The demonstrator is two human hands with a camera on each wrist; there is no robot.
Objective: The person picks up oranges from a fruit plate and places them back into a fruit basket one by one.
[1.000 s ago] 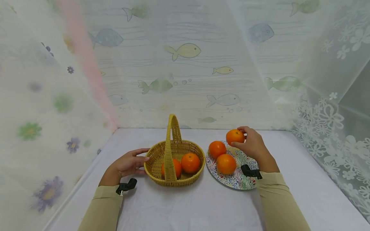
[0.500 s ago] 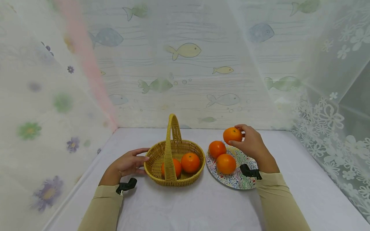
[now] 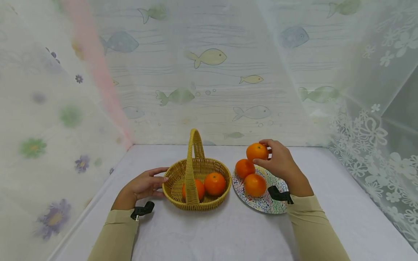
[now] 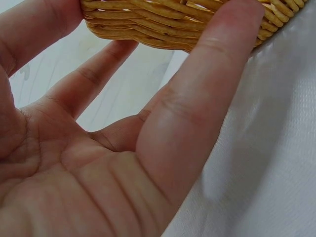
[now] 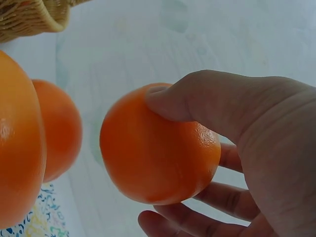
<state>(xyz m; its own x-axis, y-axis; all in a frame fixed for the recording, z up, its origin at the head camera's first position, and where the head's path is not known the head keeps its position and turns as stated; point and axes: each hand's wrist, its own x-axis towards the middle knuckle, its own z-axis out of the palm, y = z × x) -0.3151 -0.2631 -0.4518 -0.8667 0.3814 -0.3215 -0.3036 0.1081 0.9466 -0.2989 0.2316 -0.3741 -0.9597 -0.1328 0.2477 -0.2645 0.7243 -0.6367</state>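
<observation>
My right hand [image 3: 280,161] holds an orange [image 3: 257,152] raised over the back of a patterned plate [image 3: 272,207]. In the right wrist view the thumb presses the near side of that orange [image 5: 153,148] and the fingers curl behind it. Two more oranges sit on the plate, a back one [image 3: 245,168] and a front one [image 3: 255,185]. My left hand [image 3: 147,185] touches the left end of a yellow wicker basket [image 3: 176,203], its fingers and thumb extended along the side. Inside the basket lie two oranges, one [image 3: 215,183] in plain sight and one [image 3: 200,190] partly behind the handle.
The basket's tall arched handle [image 3: 190,156] stands upright across its middle. A white cloth [image 3: 209,235] covers the table. Behind it hangs a curtain [image 3: 209,108] printed with fish, and lace fabric [image 3: 372,145] hangs at the right.
My right hand has carried the held orange leftward and slightly up, toward the space above the back orange on the plate. My left hand and the basket have stayed put.
</observation>
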